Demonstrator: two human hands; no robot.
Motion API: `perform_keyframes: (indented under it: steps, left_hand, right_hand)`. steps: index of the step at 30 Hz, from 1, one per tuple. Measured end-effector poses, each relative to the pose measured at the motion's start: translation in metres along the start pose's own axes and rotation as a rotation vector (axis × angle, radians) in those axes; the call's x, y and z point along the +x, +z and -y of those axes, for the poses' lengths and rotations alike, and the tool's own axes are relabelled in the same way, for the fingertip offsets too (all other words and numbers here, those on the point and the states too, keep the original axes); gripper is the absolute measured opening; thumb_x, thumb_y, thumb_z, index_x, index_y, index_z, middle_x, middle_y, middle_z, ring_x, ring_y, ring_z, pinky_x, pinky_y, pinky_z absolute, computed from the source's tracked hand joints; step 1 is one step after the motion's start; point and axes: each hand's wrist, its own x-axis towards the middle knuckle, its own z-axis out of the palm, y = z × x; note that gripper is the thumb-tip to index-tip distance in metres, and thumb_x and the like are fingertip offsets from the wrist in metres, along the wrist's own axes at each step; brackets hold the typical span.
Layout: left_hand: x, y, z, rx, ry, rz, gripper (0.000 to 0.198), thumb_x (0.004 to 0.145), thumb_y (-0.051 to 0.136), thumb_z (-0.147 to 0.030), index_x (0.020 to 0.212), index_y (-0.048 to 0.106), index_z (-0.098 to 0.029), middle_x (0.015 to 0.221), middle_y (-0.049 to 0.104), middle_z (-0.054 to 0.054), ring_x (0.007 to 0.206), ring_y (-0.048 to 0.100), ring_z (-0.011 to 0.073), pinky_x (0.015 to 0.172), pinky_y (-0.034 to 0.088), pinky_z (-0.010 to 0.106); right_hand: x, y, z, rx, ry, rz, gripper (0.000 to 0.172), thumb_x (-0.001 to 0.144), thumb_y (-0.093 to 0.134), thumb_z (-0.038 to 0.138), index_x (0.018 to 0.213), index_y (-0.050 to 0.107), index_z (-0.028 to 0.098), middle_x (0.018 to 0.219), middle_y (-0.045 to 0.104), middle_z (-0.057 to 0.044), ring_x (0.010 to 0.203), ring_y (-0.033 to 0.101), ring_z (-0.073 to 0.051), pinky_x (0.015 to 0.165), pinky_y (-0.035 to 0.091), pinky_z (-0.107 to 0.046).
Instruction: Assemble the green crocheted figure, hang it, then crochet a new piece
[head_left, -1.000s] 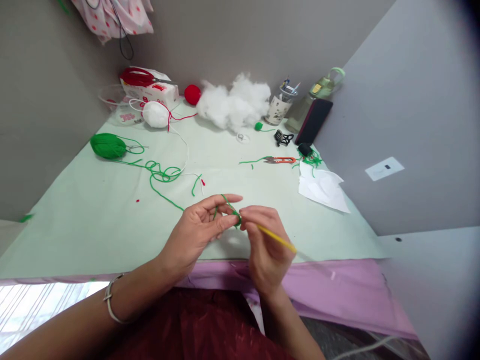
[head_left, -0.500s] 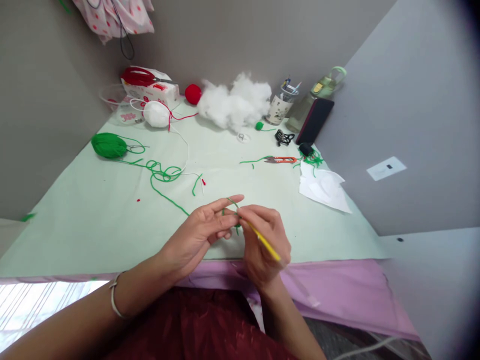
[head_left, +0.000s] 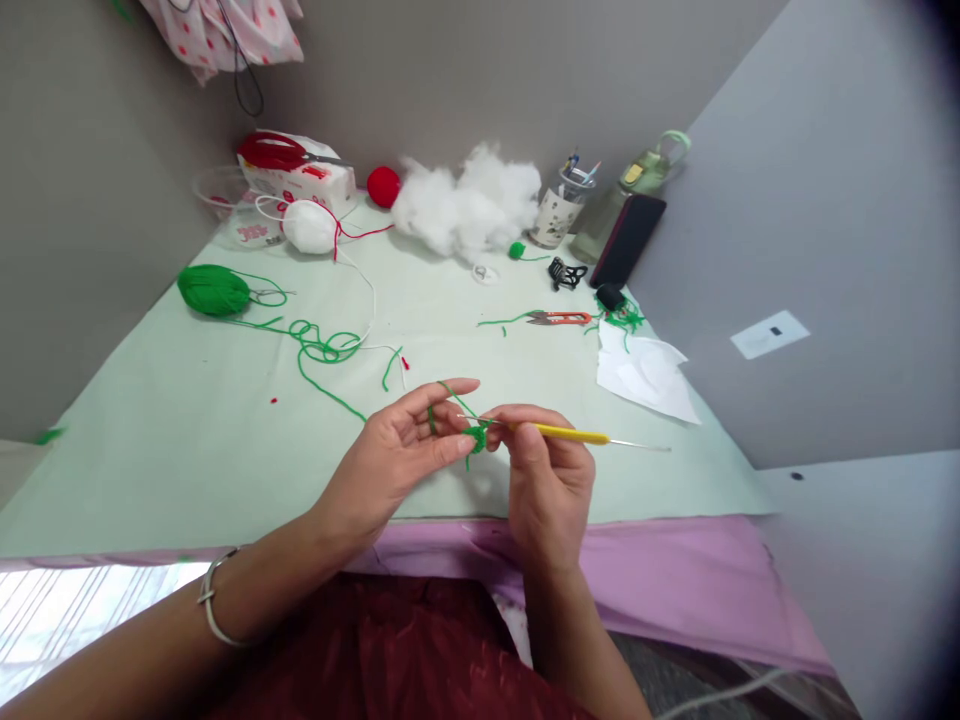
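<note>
Between the thumb and fingers of my left hand is a small green crochet piece, with a short tail hanging below it. Green yarn runs from the table into that hand and over its raised index finger. My right hand grips a crochet hook by its yellow handle. The hook's thin metal tip points left, just above the green piece, with yarn on its shaft. Its other metal end sticks out to the right. Some of the left fingers are partly hidden behind the work.
A green skein and a white yarn ball lie at the left. White stuffing is heaped at the back. Orange thread snips, a black claw clip, a phone and white paper lie at the right.
The hook has swung from slanting down toward me to nearly level, its tip now showing. My right hand has turned and shifted slightly right, and the green piece is more visible.
</note>
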Motion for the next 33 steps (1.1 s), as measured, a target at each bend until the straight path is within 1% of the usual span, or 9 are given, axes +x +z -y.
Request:
perform_keyframes:
  steps: [5, 9, 13, 17, 20, 24, 27, 30, 33]
  left_hand:
    - [0.000, -0.001, -0.003, 0.069, 0.001, 0.011, 0.036, 0.085, 0.079, -0.023, 0.120, 0.075, -0.030, 0.090, 0.063, -0.002, 0.090, 0.060, 0.0127, 0.085, 0.048, 0.023]
    - [0.000, -0.002, -0.004, 0.093, 0.000, 0.014, 0.035, 0.086, 0.077, -0.024, 0.121, 0.074, -0.029, 0.089, 0.062, -0.001, 0.087, 0.058, 0.0130, 0.082, 0.047, 0.023]
    - [-0.002, -0.001, -0.004, 0.129, 0.013, 0.011, 0.033, 0.087, 0.076, -0.027, 0.121, 0.074, -0.029, 0.089, 0.061, -0.001, 0.087, 0.058, 0.0139, 0.080, 0.047, 0.023]
    - [-0.003, 0.001, -0.004, 0.156, 0.020, -0.032, 0.035, 0.085, 0.078, -0.029, 0.119, 0.075, -0.027, 0.089, 0.061, 0.000, 0.089, 0.059, 0.0150, 0.083, 0.049, 0.025]
    - [-0.003, 0.003, -0.005, 0.171, 0.028, -0.066, 0.037, 0.082, 0.080, -0.027, 0.119, 0.075, -0.026, 0.089, 0.061, 0.000, 0.091, 0.060, 0.0156, 0.087, 0.049, 0.027]
    - [-0.004, 0.006, -0.007, 0.237, 0.091, -0.125, 0.033, 0.081, 0.079, -0.022, 0.113, 0.076, -0.022, 0.085, 0.061, -0.001, 0.087, 0.060, 0.0153, 0.088, 0.049, 0.028]
    - [-0.005, 0.007, -0.007, 0.246, 0.109, -0.128, 0.034, 0.080, 0.078, -0.019, 0.114, 0.075, -0.022, 0.082, 0.061, -0.002, 0.085, 0.060, 0.0141, 0.087, 0.049, 0.026]
    - [-0.004, 0.006, -0.007, 0.130, 0.030, -0.060, 0.040, 0.081, 0.079, -0.019, 0.120, 0.072, -0.022, 0.081, 0.060, -0.003, 0.077, 0.058, 0.0102, 0.076, 0.048, 0.021]
    - [-0.002, 0.002, -0.007, -0.068, -0.139, 0.054, 0.043, 0.083, 0.080, -0.026, 0.124, 0.071, -0.020, 0.073, 0.053, -0.005, 0.053, 0.038, 0.0033, 0.052, 0.036, 0.016]
  right_hand:
    - [0.002, -0.005, 0.001, 0.106, 0.027, 0.023, 0.019, 0.101, 0.057, 0.026, 0.096, 0.075, 0.023, 0.091, 0.074, -0.002, 0.075, 0.066, -0.013, 0.072, 0.053, -0.030]
    - [0.000, -0.005, 0.006, 0.008, -0.032, 0.029, 0.021, 0.103, 0.053, 0.026, 0.097, 0.074, 0.023, 0.090, 0.074, -0.003, 0.074, 0.067, -0.015, 0.071, 0.054, -0.031]
    - [-0.005, -0.005, 0.011, -0.210, -0.173, 0.029, 0.023, 0.103, 0.050, 0.019, 0.101, 0.073, 0.023, 0.091, 0.073, -0.003, 0.074, 0.067, -0.015, 0.071, 0.055, -0.033]
    - [-0.009, -0.007, 0.011, -0.371, -0.359, 0.116, 0.026, 0.101, 0.048, 0.012, 0.110, 0.069, 0.025, 0.097, 0.074, -0.005, 0.085, 0.070, -0.018, 0.073, 0.057, -0.036]
    - [-0.010, -0.009, 0.010, -0.482, -0.469, 0.168, 0.027, 0.100, 0.049, 0.010, 0.115, 0.066, 0.024, 0.100, 0.074, -0.007, 0.093, 0.071, -0.021, 0.076, 0.058, -0.039]
    - [-0.011, -0.009, 0.009, -0.623, -0.598, 0.223, 0.029, 0.098, 0.051, 0.009, 0.120, 0.065, 0.022, 0.100, 0.074, -0.010, 0.094, 0.072, -0.022, 0.076, 0.059, -0.037]
    - [-0.013, -0.008, 0.002, -0.750, -0.708, 0.215, 0.035, 0.095, 0.057, 0.009, 0.127, 0.064, 0.020, 0.106, 0.074, -0.013, 0.096, 0.071, -0.023, 0.076, 0.060, -0.036]
    - [-0.017, -0.006, -0.007, -0.861, -0.763, 0.150, 0.041, 0.093, 0.062, 0.007, 0.129, 0.067, 0.025, 0.109, 0.074, -0.011, 0.098, 0.070, -0.023, 0.080, 0.059, -0.037]
    - [-0.018, -0.006, -0.009, -0.821, -0.717, 0.096, 0.042, 0.092, 0.063, 0.007, 0.126, 0.070, 0.032, 0.112, 0.072, -0.008, 0.101, 0.070, -0.023, 0.081, 0.059, -0.037]
